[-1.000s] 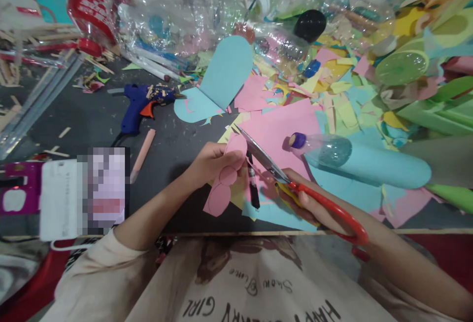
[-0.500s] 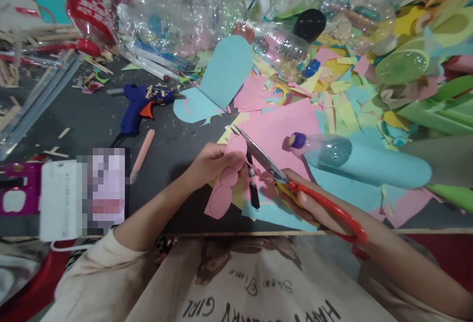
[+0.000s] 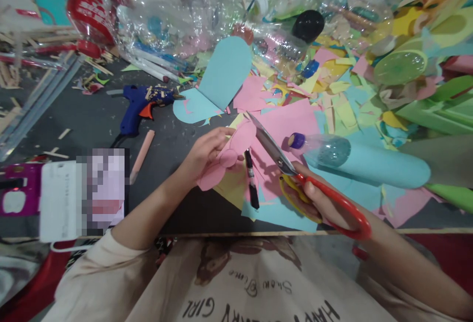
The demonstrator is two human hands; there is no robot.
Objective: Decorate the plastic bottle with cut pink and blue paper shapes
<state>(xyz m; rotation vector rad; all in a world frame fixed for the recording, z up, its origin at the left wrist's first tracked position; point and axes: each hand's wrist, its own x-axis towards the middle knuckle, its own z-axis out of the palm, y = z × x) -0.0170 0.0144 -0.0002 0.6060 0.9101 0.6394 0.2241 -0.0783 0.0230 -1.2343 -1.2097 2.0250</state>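
Note:
My left hand (image 3: 210,150) is closed on a strip of pink paper (image 3: 244,137) with rounded lobes and pencilled outlines, holding it above the table. In my right hand (image 3: 318,196) is a large pair of scissors (image 3: 273,149) with one red and one yellow handle. The blades look closed or nearly so, and their tips lie along the right edge of the pink paper. Below the hands rests a black marker (image 3: 252,179), on top of pink, yellow and blue sheets. A blue rounded paper shape (image 3: 227,73), folded, lies beyond my left hand.
A blue glue gun (image 3: 133,107) and a pale pink stick (image 3: 142,157) lie left. A clear bottle with a purple cap (image 3: 325,149) lies right, on a blue paper piece (image 3: 391,166). Plastic bottles and paper scraps (image 3: 340,110) crowd the back. A white device (image 3: 59,201) stands far left.
My left hand has moved up and turned the pink paper, so its lower end swings left and up. The scissors have shifted slightly right, with their blades closer together.

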